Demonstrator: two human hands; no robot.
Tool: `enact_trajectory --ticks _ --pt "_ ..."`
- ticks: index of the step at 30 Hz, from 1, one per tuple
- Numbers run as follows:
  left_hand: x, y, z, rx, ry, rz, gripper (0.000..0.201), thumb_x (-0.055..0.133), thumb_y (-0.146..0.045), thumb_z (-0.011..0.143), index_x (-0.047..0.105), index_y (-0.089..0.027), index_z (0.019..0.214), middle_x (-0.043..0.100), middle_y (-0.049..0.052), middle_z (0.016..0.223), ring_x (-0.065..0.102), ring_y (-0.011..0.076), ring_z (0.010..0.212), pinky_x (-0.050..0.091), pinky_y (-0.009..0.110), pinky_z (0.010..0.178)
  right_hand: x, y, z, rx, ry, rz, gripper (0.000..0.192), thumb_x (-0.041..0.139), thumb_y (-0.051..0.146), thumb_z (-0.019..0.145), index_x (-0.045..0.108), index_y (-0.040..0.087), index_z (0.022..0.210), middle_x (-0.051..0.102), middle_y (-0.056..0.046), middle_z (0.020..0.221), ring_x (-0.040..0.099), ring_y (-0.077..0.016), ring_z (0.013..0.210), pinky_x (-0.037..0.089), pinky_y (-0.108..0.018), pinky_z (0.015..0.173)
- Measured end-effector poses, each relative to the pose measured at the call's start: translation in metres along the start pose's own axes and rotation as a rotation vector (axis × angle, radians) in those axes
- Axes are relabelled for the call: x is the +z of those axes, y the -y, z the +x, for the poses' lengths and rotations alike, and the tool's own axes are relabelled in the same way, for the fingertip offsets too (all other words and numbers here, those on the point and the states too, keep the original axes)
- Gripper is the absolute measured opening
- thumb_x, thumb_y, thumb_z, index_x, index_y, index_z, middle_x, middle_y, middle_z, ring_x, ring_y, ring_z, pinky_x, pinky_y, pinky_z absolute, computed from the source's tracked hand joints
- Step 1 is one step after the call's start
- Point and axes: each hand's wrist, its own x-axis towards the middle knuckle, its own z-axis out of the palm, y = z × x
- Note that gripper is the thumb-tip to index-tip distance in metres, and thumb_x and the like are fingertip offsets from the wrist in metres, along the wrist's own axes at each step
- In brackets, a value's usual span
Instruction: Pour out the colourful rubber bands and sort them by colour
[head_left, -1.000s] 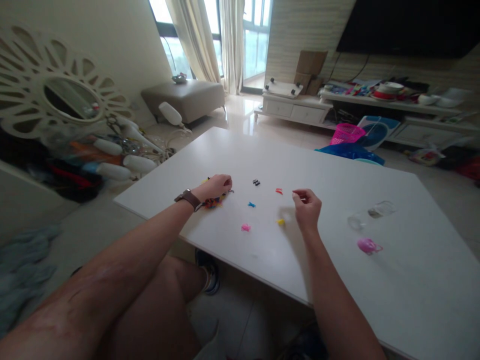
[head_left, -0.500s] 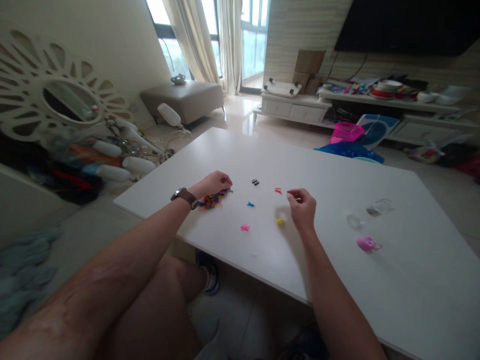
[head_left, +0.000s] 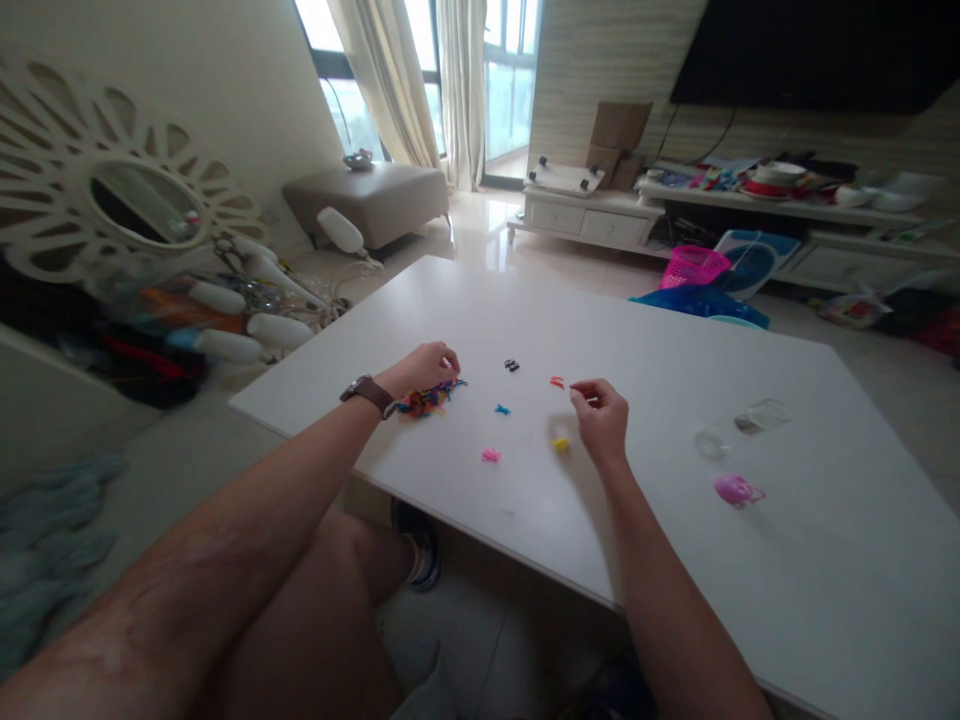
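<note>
My left hand [head_left: 427,368], with a brown-strapped watch [head_left: 367,390] at the wrist, is over the edge of a pile of small multicoloured pieces [head_left: 426,402]. Its fingers are closed in a pinch; what they hold, if anything, I cannot make out. Just right of a small red group [head_left: 557,382] is my right hand [head_left: 602,412], thumb and forefinger pinched together, their content too small to name. Between the hands lie small separate groups: black [head_left: 511,366], blue [head_left: 502,409], pink [head_left: 490,456] and yellow [head_left: 560,445].
On the right of the white table [head_left: 832,560] are a clear container [head_left: 761,415] on its side, a clear ring-shaped piece [head_left: 709,444] and a pink-purple handled object [head_left: 738,490]. Beyond the far edge stands a pink basket [head_left: 694,267]. White lamp parts [head_left: 281,330] lie off the left edge.
My right hand has shifted very slightly left, toward the red group. My left hand stays at the pile, its fingers barely moved. The groups look unchanged.
</note>
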Motion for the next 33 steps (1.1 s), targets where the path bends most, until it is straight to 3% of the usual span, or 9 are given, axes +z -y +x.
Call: enact_trajectory --ticks 5,10,17,21,24,33 --pt "-0.002 -0.005 -0.002 -0.002 0.048 -0.113 0.026 0.06 -0.033 0.077 0.075 -0.014 0.085 0.074 0.006 0.081 0.064 0.0155 0.073 0.048 0.024 0.068 0.0 -0.001 0.0 -0.006 0.021 -0.013 0.015 0.062 0.031 0.078 0.069 0.017 0.078 0.068 -0.003 0.075 0.059 -0.0156 0.067 0.047 -0.027 0.061" --pt "-0.001 -0.03 -0.008 0.08 0.121 -0.242 0.023 0.067 -0.029 0.075 0.074 -0.013 0.088 0.074 0.005 0.077 0.065 0.0143 0.069 0.048 0.023 0.064 0.001 0.0 -0.001 0.017 0.076 -0.022 0.017 0.062 0.032 0.079 0.07 0.018 0.079 0.069 -0.004 0.077 0.059 -0.0155 0.066 0.048 -0.028 0.062" --pt "0.015 -0.063 -0.012 0.18 0.177 -0.419 0.021 0.069 -0.019 0.073 0.072 -0.013 0.093 0.076 0.006 0.083 0.071 0.0161 0.075 0.052 0.024 0.067 0.011 0.006 -0.012 -0.042 0.422 0.02 0.017 0.068 0.034 0.08 0.072 0.018 0.081 0.071 -0.004 0.077 0.062 -0.0158 0.068 0.049 -0.028 0.063" --pt "0.021 -0.077 -0.014 0.221 0.198 -0.444 0.019 0.07 -0.017 0.074 0.071 -0.012 0.093 0.076 0.007 0.078 0.071 0.0162 0.072 0.052 0.023 0.064 0.017 0.009 -0.018 -0.081 0.545 0.051 0.017 0.071 0.035 0.081 0.073 0.019 0.087 0.073 -0.004 0.081 0.064 -0.0156 0.07 0.05 -0.028 0.063" --pt "0.024 -0.088 -0.016 0.248 0.22 -0.456 0.017 0.069 -0.015 0.075 0.071 -0.011 0.091 0.075 0.007 0.076 0.071 0.0161 0.071 0.051 0.022 0.063 0.018 0.009 -0.021 -0.112 0.58 0.095 0.018 0.071 0.033 0.082 0.074 0.02 0.094 0.074 -0.004 0.086 0.065 -0.0154 0.073 0.052 -0.028 0.065" --pt "0.027 -0.101 -0.016 0.27 0.253 -0.404 0.02 0.066 -0.011 0.075 0.071 -0.011 0.094 0.074 0.005 0.075 0.069 0.0145 0.071 0.049 0.021 0.063 0.011 0.006 -0.015 -0.139 0.576 0.098 0.011 0.067 0.029 0.082 0.072 0.019 0.084 0.073 -0.003 0.078 0.067 -0.0164 0.071 0.052 -0.028 0.068"
